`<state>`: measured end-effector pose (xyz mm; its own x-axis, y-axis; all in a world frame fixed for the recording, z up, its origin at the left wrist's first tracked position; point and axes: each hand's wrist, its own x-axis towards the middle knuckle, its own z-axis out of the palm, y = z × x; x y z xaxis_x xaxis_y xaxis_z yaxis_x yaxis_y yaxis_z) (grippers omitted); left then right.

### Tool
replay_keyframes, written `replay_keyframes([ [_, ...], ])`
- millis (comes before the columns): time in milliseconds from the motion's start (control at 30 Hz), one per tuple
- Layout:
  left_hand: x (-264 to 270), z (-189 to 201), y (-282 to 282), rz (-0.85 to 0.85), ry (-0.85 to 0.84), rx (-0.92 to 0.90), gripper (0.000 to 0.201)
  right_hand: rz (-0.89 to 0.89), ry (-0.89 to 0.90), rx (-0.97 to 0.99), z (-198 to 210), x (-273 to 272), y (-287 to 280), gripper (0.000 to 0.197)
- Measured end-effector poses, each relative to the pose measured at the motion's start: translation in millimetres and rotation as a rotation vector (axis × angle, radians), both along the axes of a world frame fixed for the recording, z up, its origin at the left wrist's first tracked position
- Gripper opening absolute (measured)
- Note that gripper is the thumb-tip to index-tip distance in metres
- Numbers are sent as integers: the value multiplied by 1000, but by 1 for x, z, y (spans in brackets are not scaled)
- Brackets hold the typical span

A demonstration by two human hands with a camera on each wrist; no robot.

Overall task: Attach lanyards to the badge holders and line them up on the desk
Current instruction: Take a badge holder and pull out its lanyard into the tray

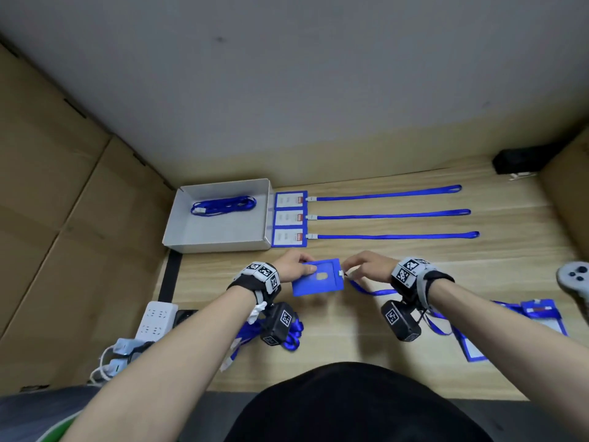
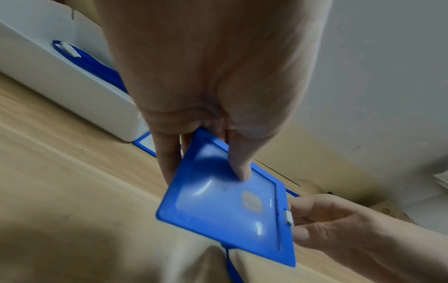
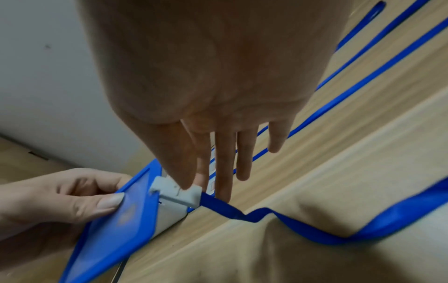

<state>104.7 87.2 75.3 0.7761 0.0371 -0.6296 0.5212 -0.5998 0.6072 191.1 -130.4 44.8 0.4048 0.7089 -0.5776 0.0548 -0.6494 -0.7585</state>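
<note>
Box (image 1: 220,240) holds one coiled lanyard (image 1: 223,205) — left hand (image 1: 294,268) grips holder (image 1: 318,279), right hand (image 1: 366,266) pinches clip (image 3: 175,190).

Both forearms were bare, with no sleeves reaching them. Each wrist wore a black fabric strap carrying a grey band of small blocks printed with black-and-white square markers: the left wrist band (image 1: 264,275) sat left of frame centre, the right wrist band (image 1: 411,271) right of centre. Below each band hung a black boxy camera module, the left camera (image 1: 278,323) and the right camera (image 1: 400,320), each bearing its own square marker. A white tag or strap end (image 1: 257,311) dangled by the left strap. A dark garment (image 1: 347,406) filled the lower centre.
</note>
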Motion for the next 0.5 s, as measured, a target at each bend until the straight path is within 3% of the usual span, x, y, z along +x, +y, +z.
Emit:
replay_keyframes([
  [133,1,8,9,30,21,37,16,26,-27,49,4,9,3,7],
  [233,1,11,10,77,22,45,8,-85,-22,134,10,12,4,11],
  [333,0,13,5,47,-20,103,16,-202,-88,157,15,16,8,16],
  [500,3,19,-17,130,-193,-76,17,-270,-142,197,23,15,18,21],
])
